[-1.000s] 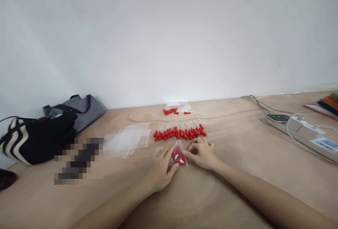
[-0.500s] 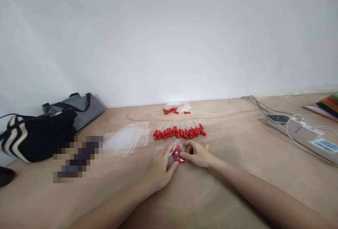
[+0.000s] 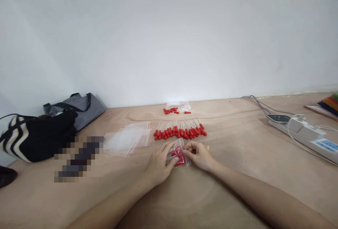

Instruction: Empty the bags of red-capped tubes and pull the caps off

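A small clear zip-lock bag [image 3: 178, 154] with several red pieces inside lies on the table between my hands. My left hand [image 3: 160, 161] holds its left side, the thumb pressed over the red pieces. At the bag's right, zip edge, my right hand [image 3: 197, 153] pinches with thumb and index finger. Just beyond the bag is a row of red-tipped sticks [image 3: 180, 132], their red bulbs toward me and pale stems pointing away. Left of that row, flat zip-lock bags [image 3: 124, 139] with red seal lines are fanned out, overlapping.
Near the wall sit loose red pieces [image 3: 171, 110] beside another clear bag [image 3: 178, 105]. A black bag [image 3: 50, 135] and a striped bag [image 3: 89, 111] stand at the left. On the right lies a power strip [image 3: 311, 132] with cables. A blurred-out patch [image 3: 81, 156] covers something at left.
My right hand has moved slightly to the right along with the bag's zip edge. My left fingers have drawn back a little, uncovering more of the red pieces.
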Motion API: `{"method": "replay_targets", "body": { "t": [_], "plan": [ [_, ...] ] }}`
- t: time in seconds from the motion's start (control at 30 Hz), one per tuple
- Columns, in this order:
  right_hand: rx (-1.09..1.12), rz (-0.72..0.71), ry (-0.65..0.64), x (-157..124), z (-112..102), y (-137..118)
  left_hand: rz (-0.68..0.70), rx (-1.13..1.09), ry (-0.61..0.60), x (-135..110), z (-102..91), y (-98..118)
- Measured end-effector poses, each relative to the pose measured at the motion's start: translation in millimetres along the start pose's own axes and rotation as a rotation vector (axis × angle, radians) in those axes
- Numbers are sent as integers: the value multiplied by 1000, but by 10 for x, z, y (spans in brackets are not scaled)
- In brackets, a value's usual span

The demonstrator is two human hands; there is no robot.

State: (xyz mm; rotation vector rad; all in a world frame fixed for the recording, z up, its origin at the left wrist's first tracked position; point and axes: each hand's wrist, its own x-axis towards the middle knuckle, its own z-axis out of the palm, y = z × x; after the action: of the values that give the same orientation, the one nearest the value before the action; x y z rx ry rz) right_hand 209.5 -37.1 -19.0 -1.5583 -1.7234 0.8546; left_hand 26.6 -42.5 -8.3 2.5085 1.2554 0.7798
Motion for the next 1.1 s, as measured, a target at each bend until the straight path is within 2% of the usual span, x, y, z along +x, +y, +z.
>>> {"method": "replay_targets", "body": {
  "t": [0.07, 0.17, 0.3, 0.43, 0.57, 0.7, 1.1],
  "plan": [
    [-10, -22, 35, -16, 13, -8, 139, 89, -20, 146, -43, -3],
    [-10, -41, 65, -33, 31, -13, 351, 208, -122, 400, -87, -13],
    [-24, -82, 93, -47, 35, -8, 473, 272, -206, 645, -82, -38],
    [-104, -105, 80, -49, -9, -9, 574, 329, -207, 692, -48, -91],
    [-213, -112, -26, -49, -77, -31, 626, 361, -124, 612, -18, -141],
    [-203, -143, -72, -41, -95, -44, 655, 351, -31, 545, 6, -144],
    [-245, -47, -47, -20, -50, -56, 686, 253, 68, 518, 46, -153]
  ]
}}
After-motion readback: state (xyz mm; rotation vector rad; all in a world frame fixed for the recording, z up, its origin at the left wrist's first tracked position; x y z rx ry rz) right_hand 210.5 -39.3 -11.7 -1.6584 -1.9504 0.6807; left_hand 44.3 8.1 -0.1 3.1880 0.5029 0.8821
